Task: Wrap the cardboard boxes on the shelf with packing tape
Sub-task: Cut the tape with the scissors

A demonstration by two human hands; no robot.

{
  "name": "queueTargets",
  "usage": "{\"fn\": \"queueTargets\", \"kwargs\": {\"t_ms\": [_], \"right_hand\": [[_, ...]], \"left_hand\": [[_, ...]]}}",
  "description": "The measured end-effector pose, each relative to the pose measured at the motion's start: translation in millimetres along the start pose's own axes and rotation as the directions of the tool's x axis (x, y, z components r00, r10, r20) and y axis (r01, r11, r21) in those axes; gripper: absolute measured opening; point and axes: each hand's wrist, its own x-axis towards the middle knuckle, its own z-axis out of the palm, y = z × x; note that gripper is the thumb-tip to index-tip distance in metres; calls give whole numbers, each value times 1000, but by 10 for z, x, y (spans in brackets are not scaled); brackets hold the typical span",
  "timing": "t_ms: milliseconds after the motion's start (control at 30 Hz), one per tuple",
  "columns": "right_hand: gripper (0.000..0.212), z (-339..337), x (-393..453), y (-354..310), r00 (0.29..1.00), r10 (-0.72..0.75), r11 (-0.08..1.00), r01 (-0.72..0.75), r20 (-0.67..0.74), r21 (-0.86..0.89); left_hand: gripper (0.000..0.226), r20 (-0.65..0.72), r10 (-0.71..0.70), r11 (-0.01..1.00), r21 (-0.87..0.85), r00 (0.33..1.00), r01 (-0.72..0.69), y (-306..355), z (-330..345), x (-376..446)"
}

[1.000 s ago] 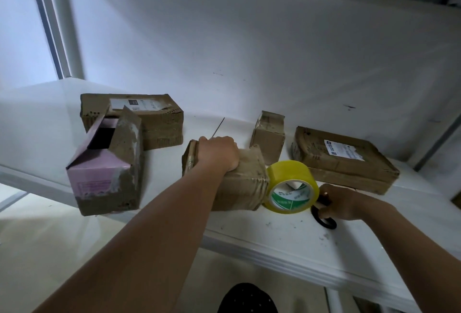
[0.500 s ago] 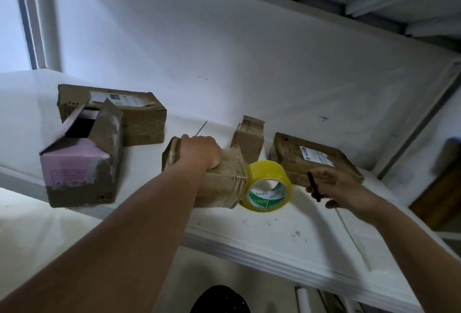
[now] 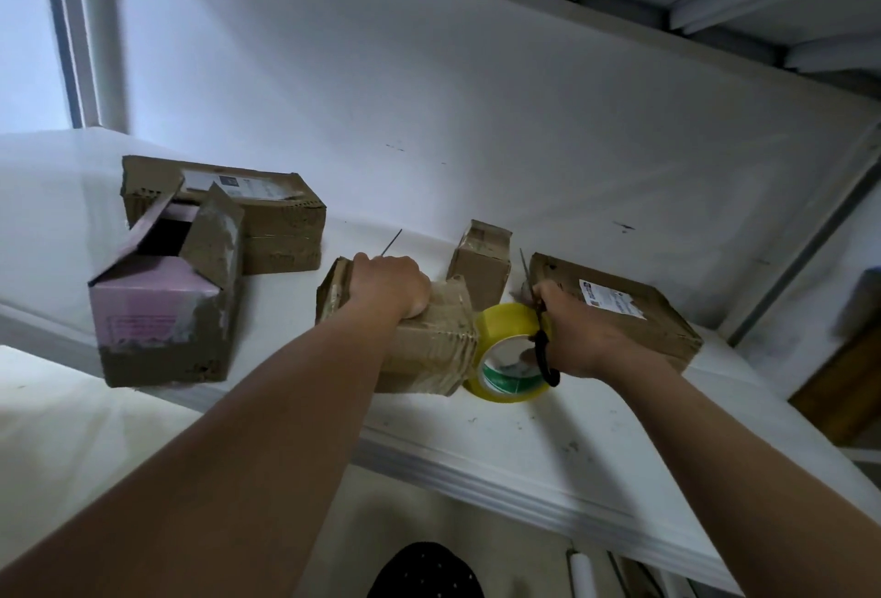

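Note:
A taped cardboard box (image 3: 429, 354) lies on the white shelf (image 3: 524, 435), and my left hand (image 3: 388, 285) grips its top from above. A yellow roll of packing tape (image 3: 507, 352) stands against the box's right end. My right hand (image 3: 579, 330) holds black-handled scissors (image 3: 543, 349) right over the roll, their blade tip pointing up and away. The hand hides most of the scissors.
Around them on the shelf are an open pink-topped box (image 3: 164, 306) at the left, a labelled box (image 3: 267, 211) behind it, a small upright box (image 3: 481, 259) and a flat labelled parcel (image 3: 634, 311) at the right. The shelf's front edge runs just below the hands.
My right hand picked the scissors up off the shelf, lifted them to the right, and has now brought them back against the tape roll. My left hand stayed on the box.

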Motion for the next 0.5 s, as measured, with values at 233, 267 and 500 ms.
{"fn": "queueTargets", "kwargs": {"t_ms": [233, 267, 500], "right_hand": [[50, -127, 18, 82, 974, -193, 971, 172, -120, -167], [52, -132, 31, 73, 971, -199, 968, 174, -131, -182], [58, 124, -10, 194, 982, -136, 991, 133, -133, -25]], "left_hand": [[34, -3, 1, 1000, -30, 1000, -1, -17, 9, 5], [34, -3, 1, 999, -32, 1000, -2, -22, 5, 3], [34, 5, -6, 999, -41, 1000, 7, -23, 12, 16]]}}
